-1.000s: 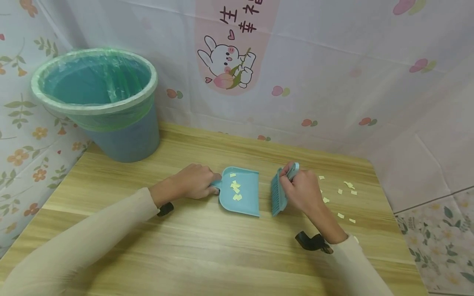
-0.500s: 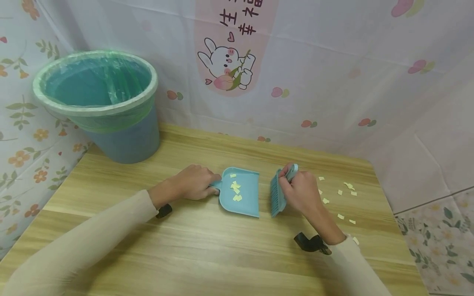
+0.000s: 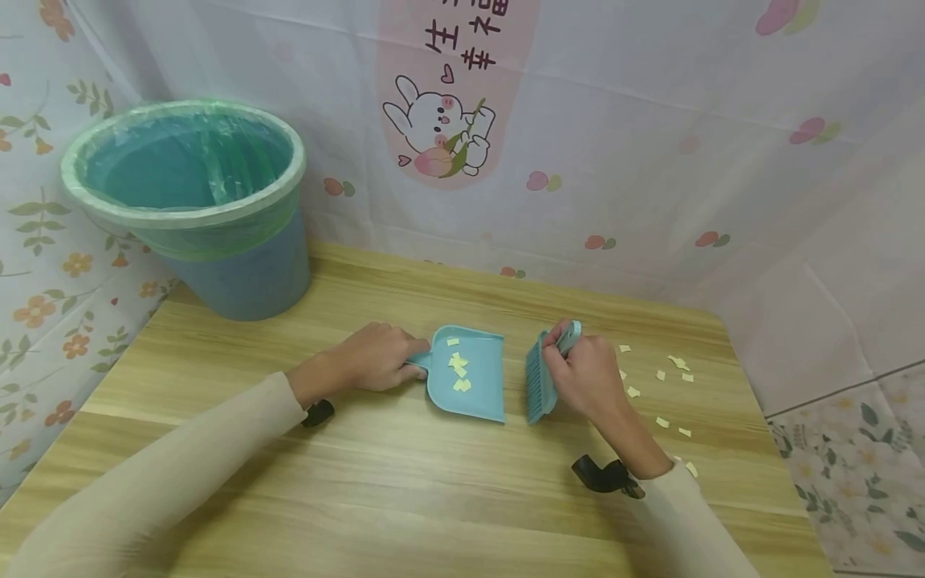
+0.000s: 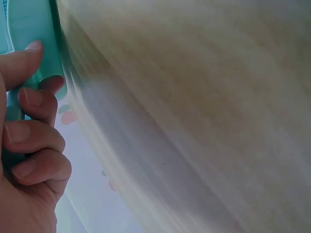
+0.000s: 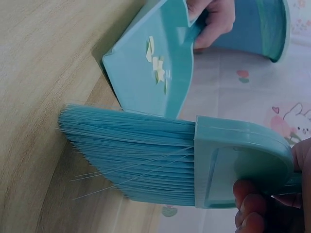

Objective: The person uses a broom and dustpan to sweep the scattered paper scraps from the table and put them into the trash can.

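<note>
My left hand (image 3: 383, 356) grips the handle of a light blue dustpan (image 3: 480, 377), fingers curled round it in the left wrist view. Several pale yellow paper scraps (image 3: 458, 363) lie in the pan, whose open edge faces right. Just right of that edge, my right hand (image 3: 588, 371) holds a matching hand brush (image 3: 540, 381) by its handle. The brush's blue bristles (image 5: 131, 150) point down to the tabletop in the right wrist view, with a small gap to the pan in the head view. More paper scraps (image 3: 662, 422) are scattered on the table to the right of the right hand.
A blue bin (image 3: 246, 273) with a green liner bag stands at the table's back left corner. The wooden table (image 3: 433, 498) meets a printed curtain (image 3: 621, 177) along its back edge. Black straps (image 3: 607, 475) sit at the wrists.
Both hands, the dustpan and the brush stay almost in place. The head view shifts very slightly; the scraps in the pan lie as before.
</note>
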A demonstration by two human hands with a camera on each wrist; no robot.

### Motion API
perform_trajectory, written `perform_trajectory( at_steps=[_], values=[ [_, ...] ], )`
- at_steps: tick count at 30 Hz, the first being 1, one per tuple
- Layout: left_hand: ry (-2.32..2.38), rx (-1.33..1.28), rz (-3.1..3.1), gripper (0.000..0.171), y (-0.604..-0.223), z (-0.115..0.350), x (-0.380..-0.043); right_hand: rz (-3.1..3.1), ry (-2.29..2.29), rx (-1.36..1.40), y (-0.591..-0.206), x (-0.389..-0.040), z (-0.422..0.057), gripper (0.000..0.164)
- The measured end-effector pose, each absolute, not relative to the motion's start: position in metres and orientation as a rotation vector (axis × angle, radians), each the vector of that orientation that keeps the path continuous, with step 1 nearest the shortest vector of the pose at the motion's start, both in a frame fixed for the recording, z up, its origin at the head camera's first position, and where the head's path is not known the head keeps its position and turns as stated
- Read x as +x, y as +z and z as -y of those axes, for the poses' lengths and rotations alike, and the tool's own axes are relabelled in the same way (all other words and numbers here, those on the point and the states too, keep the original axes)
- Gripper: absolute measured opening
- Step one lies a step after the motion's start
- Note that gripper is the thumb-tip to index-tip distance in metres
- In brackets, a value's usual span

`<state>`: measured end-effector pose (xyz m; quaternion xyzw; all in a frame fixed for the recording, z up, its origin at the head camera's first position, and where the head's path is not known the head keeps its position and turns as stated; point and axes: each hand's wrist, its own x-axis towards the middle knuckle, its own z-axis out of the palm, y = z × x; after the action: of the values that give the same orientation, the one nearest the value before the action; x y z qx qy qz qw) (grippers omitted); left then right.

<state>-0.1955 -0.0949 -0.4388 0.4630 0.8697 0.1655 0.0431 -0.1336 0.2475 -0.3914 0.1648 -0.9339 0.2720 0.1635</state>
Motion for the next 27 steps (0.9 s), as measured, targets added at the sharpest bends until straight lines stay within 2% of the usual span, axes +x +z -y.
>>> perform_trajectory(
  at_steps=[27],
  values=[
    [0.528, 1.492, -2.701, 0.026, -0.417, 0.102, -0.194, 2.654, 0.793, 0.466, -0.393, -0.133, -0.247, 0.018]
  ],
)
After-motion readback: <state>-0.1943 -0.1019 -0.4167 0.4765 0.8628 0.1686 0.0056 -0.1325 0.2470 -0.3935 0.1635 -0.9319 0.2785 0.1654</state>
